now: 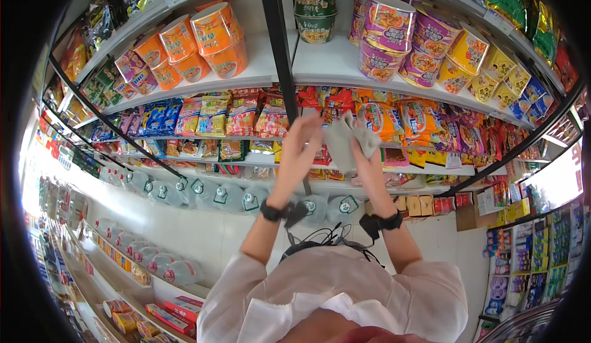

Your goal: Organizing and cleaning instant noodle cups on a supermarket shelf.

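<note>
A pale grey-green cloth (340, 145), folded and crumpled, is gripped in my right hand (367, 156). Just left of it, my left hand (301, 140) is raised with the thumb apart from the curved fingers; it is blurred, and I see nothing held in it. Both hands are in front of a shelf row of bagged snacks and noodles, among them orange noodle packets (377, 120) behind the cloth. Above this row, a white shelf (325, 66) carries stacked purple noodle cups (387, 33) on the right and orange noodle cups (217, 33) on the left.
A black upright post (277, 33) divides the shelving. Large clear water bottles (221, 197) line the floor below, beside cardboard boxes (419, 204). More shelving (134, 292) stands at the lower left. Black cables (328, 237) hang at my waist.
</note>
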`<state>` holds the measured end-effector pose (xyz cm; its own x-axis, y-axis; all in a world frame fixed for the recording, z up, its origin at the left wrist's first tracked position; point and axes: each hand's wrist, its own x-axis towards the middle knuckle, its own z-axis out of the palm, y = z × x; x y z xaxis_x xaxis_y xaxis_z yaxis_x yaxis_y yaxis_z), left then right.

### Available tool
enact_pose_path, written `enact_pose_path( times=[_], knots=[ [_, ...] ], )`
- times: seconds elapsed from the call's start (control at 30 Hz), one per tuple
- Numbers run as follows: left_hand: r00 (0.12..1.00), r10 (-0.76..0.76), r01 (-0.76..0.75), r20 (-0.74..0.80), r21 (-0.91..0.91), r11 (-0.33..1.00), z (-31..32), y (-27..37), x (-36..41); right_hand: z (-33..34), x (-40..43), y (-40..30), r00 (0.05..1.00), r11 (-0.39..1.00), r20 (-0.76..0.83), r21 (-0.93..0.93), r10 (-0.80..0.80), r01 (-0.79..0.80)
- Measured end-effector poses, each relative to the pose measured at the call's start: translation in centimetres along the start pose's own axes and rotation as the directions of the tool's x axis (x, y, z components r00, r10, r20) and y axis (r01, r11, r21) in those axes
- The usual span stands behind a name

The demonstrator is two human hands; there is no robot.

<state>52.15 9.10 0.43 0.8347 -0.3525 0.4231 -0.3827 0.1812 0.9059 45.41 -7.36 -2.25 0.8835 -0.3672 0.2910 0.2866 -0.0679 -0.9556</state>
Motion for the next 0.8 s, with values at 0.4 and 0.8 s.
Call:
enact_pose_path(
  times=[0.4,0.8],
  knots=[
    [0.858,0.386,-0.286,-0.338,0.31,0.907,2.3,0.2,31.4,1.3,9.8,-3.6,0.961,0.932,-0.042,0.237,-0.273,0.275],
    [0.858,0.495,-0.351,-0.135,0.549,0.758,0.9,-1.7,39.0,-2.3,7.6,-4.2,0.978,0.88,-0.081,0.426,-0.192,0.208]
  ],
)
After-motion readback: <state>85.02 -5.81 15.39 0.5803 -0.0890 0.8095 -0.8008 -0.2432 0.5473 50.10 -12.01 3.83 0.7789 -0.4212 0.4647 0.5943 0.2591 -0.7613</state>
